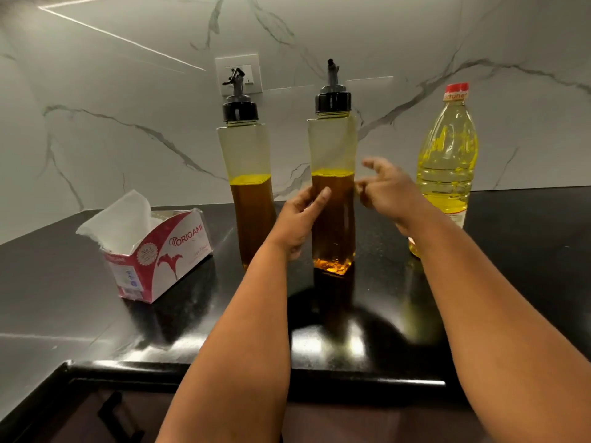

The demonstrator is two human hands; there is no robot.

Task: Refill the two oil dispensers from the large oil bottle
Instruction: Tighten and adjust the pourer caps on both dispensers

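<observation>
Two tall clear oil dispensers with black pour-spout caps stand on the black counter, each about half full of amber oil. My left hand (299, 219) grips the right dispenser (333, 148) at mid-height, thumb across its front. My right hand (388, 190) hovers just right of that dispenser with loosely spread, blurred fingers and holds nothing. The left dispenser (248, 161) stands untouched behind my left forearm. To the far right stands the large oil bottle (447, 155), holding yellow oil, with its red cap on.
An open red-and-white tissue box (160, 251) with a tissue sticking out sits at the left of the counter (527, 251). A marble wall with a switch plate (252, 71) rises close behind the bottles. The counter's front edge (128, 367) runs below my forearms.
</observation>
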